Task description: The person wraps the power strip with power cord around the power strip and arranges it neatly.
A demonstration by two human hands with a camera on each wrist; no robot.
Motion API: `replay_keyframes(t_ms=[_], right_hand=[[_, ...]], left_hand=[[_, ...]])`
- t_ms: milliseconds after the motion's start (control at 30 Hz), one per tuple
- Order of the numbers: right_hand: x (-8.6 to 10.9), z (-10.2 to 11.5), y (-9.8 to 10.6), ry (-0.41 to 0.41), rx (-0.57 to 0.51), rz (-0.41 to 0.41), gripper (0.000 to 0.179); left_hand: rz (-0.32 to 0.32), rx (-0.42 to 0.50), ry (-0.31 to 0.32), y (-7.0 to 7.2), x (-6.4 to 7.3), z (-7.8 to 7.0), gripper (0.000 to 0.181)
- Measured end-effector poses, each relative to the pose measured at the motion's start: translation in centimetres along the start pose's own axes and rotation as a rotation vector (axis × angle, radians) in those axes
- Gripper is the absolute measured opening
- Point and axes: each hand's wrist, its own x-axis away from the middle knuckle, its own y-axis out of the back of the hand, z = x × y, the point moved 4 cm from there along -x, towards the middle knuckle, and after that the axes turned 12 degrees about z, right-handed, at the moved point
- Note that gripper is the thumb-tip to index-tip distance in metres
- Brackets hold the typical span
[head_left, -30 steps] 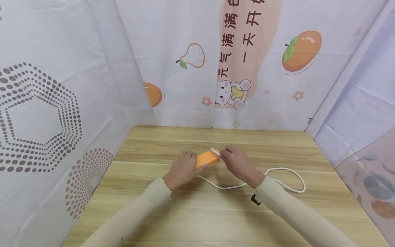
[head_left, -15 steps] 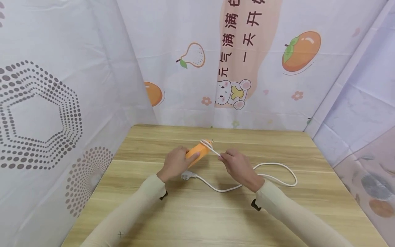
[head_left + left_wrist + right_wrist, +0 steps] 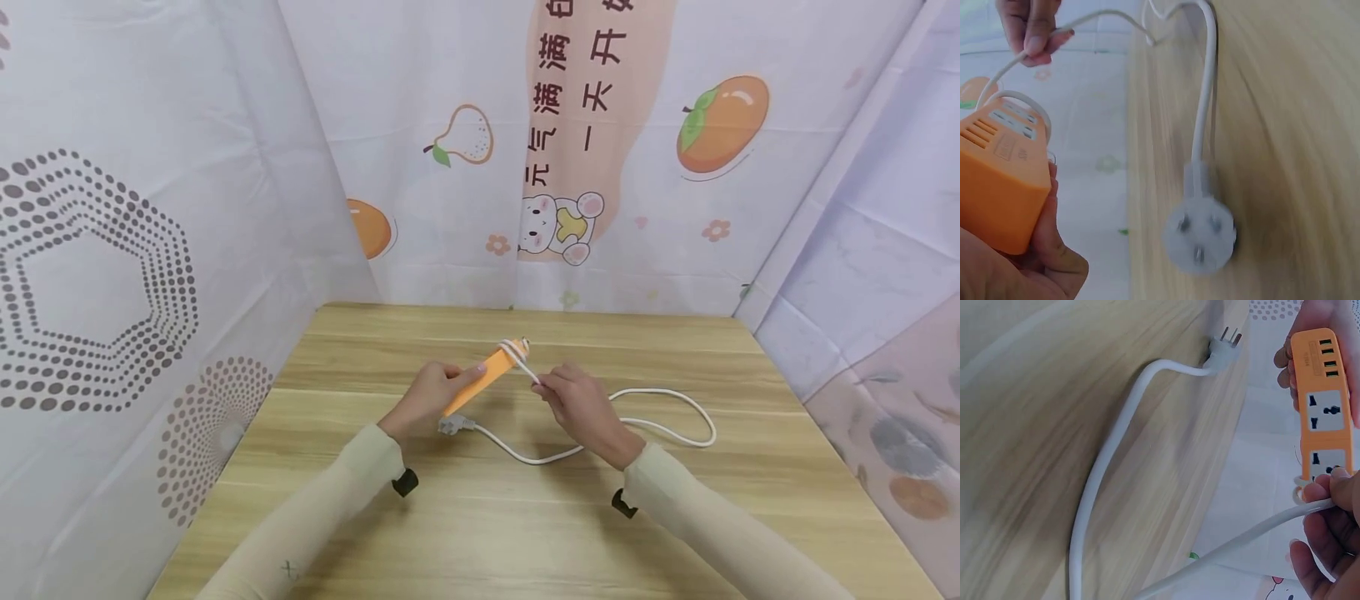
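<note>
An orange power strip [image 3: 491,367] lies tilted in my left hand [image 3: 427,393], which grips its near end. White cord [image 3: 522,364] wraps round the far end of the strip, crossing over the sockets. To the right, my right hand [image 3: 579,402] pinches the cord between thumb and fingers, and the stretch leading to the strip is drawn straight. In the right wrist view the strip [image 3: 1321,440] shows its sockets and USB ports, partly covered by the right fingers. The three-pin plug [image 3: 1199,236] lies on the table, just below the strip's near end in the head view.
Loose cord [image 3: 693,407] loops on the wooden table [image 3: 510,533] beyond the right wrist. Printed white curtains [image 3: 420,217] hang along the table's back and sides. Each wrist wears a strap with a black piece [image 3: 406,482].
The strip has tilted more steeply, its far end lifting away from the right hand. The left hand has shifted left, uncovering the plug. The loose loop has drawn slightly leftward.
</note>
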Motion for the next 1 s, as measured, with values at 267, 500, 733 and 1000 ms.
replay_keyframes(t_ms=[267, 500, 733, 1000], right_hand=[[0.3, -0.1, -0.5, 0.004, -0.066, 0.007, 0.006], [0.6, -0.6, -1.3, -0.033, -0.136, 0.076, 0.003], [0.5, -0.8, -1.2, 0.064, -0.071, 0.069, 0.006], [0.5, -1.2, -1.2, 0.134, 0.004, 0.111, 0.017]], left_hand=[[0.147, 0.281, -0.006, -1.0, 0.2, 0.3, 0.082], [0.238, 0.308, -0.052, -0.8, 0.5, 0.4, 0.068], [0.391, 0.281, -0.14, -1.1, 0.8, 0.1, 0.053], [0.547, 0.164, -0.311, -1.5, 1.1, -0.8, 0.05]])
